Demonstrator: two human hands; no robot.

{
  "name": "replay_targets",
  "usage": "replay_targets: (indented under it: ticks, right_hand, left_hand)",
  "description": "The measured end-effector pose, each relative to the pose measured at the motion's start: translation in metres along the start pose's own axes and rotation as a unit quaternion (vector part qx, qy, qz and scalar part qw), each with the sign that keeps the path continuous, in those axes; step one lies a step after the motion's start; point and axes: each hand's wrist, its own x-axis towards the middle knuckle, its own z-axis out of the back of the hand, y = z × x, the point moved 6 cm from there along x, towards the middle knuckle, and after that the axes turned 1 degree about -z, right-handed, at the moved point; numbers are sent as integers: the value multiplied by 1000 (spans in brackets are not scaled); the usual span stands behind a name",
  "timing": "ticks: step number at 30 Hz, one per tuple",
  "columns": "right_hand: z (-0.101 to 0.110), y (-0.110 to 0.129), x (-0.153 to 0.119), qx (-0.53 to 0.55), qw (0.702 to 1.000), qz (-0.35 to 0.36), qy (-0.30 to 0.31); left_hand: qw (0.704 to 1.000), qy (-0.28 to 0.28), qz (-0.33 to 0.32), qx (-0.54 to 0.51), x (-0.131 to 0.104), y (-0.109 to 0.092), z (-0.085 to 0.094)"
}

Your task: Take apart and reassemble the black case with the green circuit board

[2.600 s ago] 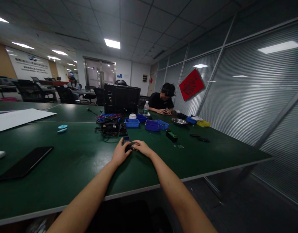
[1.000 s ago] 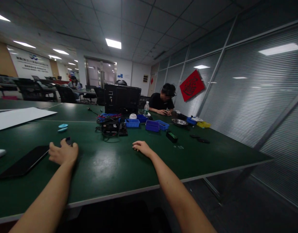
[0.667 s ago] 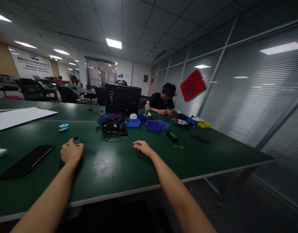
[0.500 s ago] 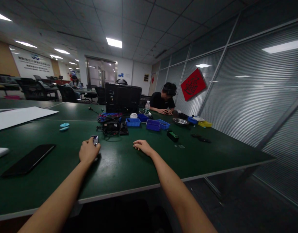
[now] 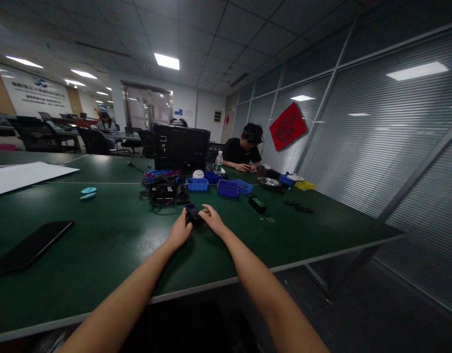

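Observation:
A small black handheld device with a little screen (image 5: pixel 192 212) is between my two hands, low over the green table. My left hand (image 5: pixel 179 229) is closed around its left side, thumb near the lower edge. On the other side, my right hand (image 5: pixel 214 220) has its fingers curled against the device's right edge. Its underside is hidden, so I cannot tell whether it touches the tabletop. Just beyond lie a black box-shaped unit (image 5: pixel 163 192) with cables and a smaller black part (image 5: pixel 182 194).
Blue bins (image 5: pixel 197 184), a white ball (image 5: pixel 198 174), a bottle (image 5: pixel 218 162) and a black monitor (image 5: pixel 182 147) stand farther back. A green-topped black block (image 5: pixel 257 204) sits right, a black tablet-like slab (image 5: pixel 33 245) left. Another person (image 5: pixel 244 149) sits across the table.
My left hand has carried the device rightward to the middle. My right hand, previously resting apart on the table, now meets it at the device's right side. The view has turned slightly right.

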Motion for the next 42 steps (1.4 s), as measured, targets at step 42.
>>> replay_targets:
  ticks: [42]
  right_hand:
    - [120, -63, -2, -160, 895, -262, -324]
  left_hand:
    - [997, -24, 40, 53, -5, 12, 26]
